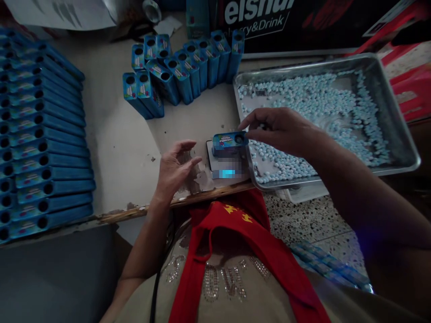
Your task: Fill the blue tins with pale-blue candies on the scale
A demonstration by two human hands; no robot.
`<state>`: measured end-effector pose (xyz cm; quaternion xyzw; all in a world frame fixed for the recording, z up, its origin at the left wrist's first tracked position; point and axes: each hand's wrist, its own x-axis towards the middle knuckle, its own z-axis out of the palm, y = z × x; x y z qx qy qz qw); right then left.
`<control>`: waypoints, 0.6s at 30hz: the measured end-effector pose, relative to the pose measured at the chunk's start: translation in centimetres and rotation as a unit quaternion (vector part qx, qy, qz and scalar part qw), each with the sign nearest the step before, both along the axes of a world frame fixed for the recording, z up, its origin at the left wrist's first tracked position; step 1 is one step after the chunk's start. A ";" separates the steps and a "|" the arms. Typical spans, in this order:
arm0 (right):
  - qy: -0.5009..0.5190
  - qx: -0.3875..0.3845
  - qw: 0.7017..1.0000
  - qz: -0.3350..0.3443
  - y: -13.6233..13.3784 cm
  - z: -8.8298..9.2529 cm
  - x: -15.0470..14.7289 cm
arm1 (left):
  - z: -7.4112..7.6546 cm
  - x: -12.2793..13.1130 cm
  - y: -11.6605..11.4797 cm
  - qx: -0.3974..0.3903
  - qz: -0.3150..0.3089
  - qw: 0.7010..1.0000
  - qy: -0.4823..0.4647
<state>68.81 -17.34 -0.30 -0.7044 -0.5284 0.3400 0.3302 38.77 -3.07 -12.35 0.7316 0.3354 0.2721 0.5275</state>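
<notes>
A small blue candy box with a round hole in its top stands on a small flat scale with a lit blue display. My right hand is over the tray's near left corner, thumb and forefinger drawn together at the box's hole. What lies between those fingertips is too small to make out. Left of the scale, my left hand hovers with fingers curved and apart, holding nothing. A metal tray to the right holds many small pale blue candies.
Behind the scale, several blue boxes stand in a loose group. Stacked rows of similar boxes fill the left side. A black printed carton stands at the back. The table's worn wooden edge runs close to my red apron.
</notes>
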 end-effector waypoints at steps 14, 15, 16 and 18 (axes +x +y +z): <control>0.176 0.038 0.981 -0.071 -0.2 -1.2 -2.3 | 0.0 0.5 -0.1 -0.002 0.011 1.000 0.009; 0.193 0.040 0.977 -0.085 -0.3 -1.4 -2.3 | 0.0 0.6 -0.1 -0.001 0.008 1.000 0.005; 0.208 0.044 0.972 -0.102 -0.4 -1.5 -2.1 | 0.0 0.8 0.0 0.000 0.003 1.000 0.000; 0.224 0.057 0.963 -0.140 -0.6 -1.8 -1.3 | 0.1 1.2 0.0 0.005 -0.009 1.000 -0.014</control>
